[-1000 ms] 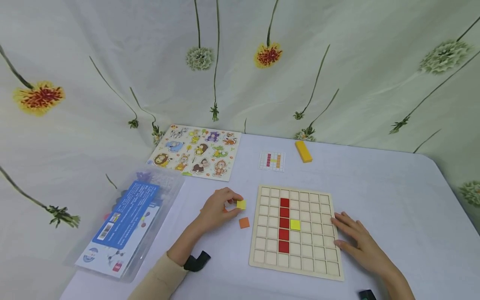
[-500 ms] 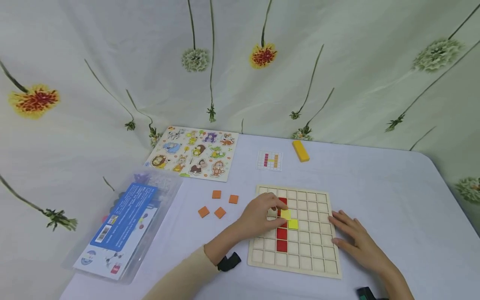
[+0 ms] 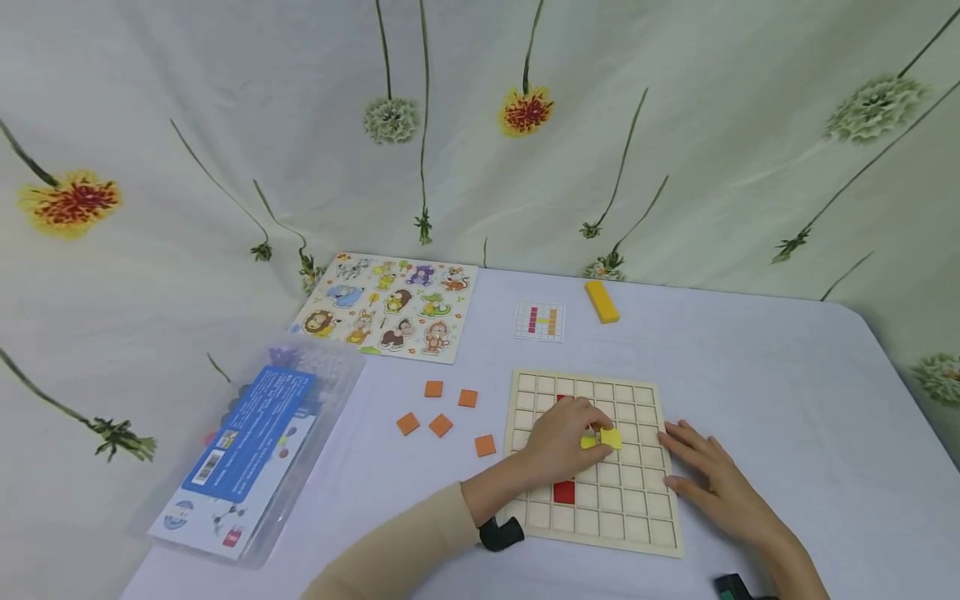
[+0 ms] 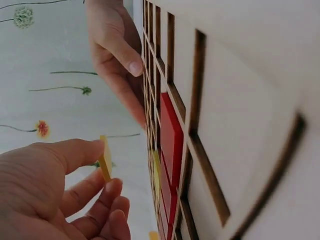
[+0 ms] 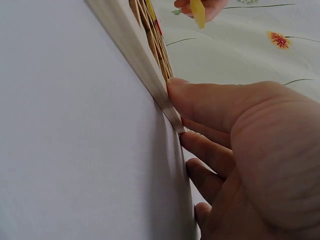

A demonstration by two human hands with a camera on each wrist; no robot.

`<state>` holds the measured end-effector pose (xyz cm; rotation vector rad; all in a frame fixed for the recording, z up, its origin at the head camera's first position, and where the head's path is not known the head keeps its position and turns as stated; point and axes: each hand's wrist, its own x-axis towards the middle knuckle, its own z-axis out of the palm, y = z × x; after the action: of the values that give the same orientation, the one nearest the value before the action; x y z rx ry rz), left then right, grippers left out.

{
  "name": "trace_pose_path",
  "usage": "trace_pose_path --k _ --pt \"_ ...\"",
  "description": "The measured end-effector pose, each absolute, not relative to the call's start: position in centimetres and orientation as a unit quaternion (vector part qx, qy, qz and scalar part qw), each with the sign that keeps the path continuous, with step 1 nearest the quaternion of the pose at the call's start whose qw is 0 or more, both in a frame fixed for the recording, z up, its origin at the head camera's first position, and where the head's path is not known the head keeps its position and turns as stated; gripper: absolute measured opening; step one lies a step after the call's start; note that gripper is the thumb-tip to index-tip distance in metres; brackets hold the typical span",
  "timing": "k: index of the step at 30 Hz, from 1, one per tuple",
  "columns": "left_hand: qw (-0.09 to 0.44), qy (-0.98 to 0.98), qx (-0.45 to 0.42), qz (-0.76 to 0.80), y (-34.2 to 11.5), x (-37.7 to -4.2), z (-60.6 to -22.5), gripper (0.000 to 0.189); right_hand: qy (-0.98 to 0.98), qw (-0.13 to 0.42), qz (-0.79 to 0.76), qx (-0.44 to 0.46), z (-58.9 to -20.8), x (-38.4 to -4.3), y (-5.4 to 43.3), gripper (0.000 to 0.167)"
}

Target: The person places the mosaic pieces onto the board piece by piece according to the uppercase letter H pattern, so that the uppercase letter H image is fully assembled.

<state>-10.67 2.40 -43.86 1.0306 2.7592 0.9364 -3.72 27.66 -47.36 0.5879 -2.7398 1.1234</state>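
The left hand (image 3: 561, 437) pinches a yellow tile (image 3: 612, 438), which may sit crooked if the right hand (image 3: 722, 485), fingers (image 5: 207, 150) loosely spread, lets the grid board (image 3: 636, 503) slide.

Gotta love that animal puzzle (image 3: 386, 308) lying at the back left of the table (image 3: 765, 375), with a lion, an elephant and a crocodile showing. A clear plastic case (image 3: 341, 360) is sitting nearer on the left, some blue-and-white sheet (image 3: 258, 429) showing on it. A chunky yellow block (image 3: 602, 302) is lying near the back edge. Behind it all, a flowery curtain (image 3: 300, 100) is hanging, blooms pointing downward.
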Motion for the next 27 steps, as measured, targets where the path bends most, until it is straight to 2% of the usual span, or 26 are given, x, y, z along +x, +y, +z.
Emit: trace_pose_path --k 8,27 --pt "0.023 0.899 0.342 0.272 3.1 -10.2 -45.2 0.022 -0.906 0.063 0.369 0.198 -47.5 -3.8 27.7 0.054" --pt "-0.015 0.908 0.350 0.229 3.5 -10.3 -45.6 0.021 -0.904 0.059 0.375 0.198 -47.4 -3.7 27.7 0.056"
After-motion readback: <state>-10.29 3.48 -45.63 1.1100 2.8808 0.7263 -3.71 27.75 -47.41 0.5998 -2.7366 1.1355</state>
